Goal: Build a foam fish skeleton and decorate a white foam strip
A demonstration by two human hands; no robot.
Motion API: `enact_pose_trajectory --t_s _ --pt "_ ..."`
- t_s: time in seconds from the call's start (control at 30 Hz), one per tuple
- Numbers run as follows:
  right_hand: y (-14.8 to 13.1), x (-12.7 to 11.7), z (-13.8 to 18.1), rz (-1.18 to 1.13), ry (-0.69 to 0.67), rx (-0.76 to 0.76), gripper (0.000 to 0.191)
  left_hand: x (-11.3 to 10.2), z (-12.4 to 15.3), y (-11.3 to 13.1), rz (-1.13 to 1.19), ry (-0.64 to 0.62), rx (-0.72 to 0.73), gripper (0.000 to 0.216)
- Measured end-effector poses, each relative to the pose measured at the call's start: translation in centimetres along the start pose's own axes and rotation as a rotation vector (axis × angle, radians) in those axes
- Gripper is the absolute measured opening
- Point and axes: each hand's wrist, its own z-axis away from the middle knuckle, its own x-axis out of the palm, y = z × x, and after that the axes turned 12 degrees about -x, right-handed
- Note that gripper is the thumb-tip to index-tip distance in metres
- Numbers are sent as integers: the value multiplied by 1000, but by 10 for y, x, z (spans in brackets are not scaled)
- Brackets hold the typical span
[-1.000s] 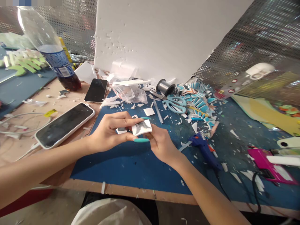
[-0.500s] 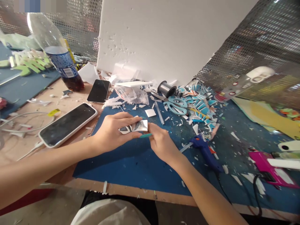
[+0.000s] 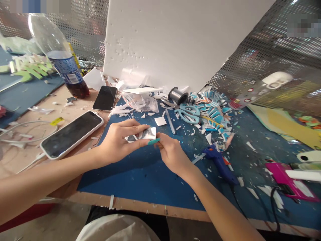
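Note:
My left hand grips a small shiny silver piece, flat and foil-like, with dark reflections. The thumb lies along the near edge and the fingers along the far edge. A long teal nail shows at the left thumb's tip. My right hand is closed against the right end of the silver piece, its fingers curled; what they pinch, if anything, is hidden. Just beyond the hands on the blue mat lie a white square and a grey stick.
Light-blue scissors, a wire spool and a heap of blue-white scraps lie behind. A blue glue gun rests right. Two phones and a cola bottle are left. A white board stands at the back.
The silver piece has shifted slightly left and turned a little. My left thumb's teal nail has tilted upward at its near edge. My right fingers have moved slightly left with it.

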Motion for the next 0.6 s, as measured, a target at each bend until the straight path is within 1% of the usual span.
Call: enact_pose_trajectory --t_s 0.13,0.27,0.43,0.6 --pt "0 3 2 3 -53 39 30 1 0 1 57 -82 -97 33" --pt "0 5 2 9 -46 44 30 2 1 4 142 -99 -182 33" --pt "0 7 1 1 -37 61 32 3 1 6 181 -103 -205 30" --pt "-1 7 1 4 -36 78 31 3 2 6 178 -103 -206 33"
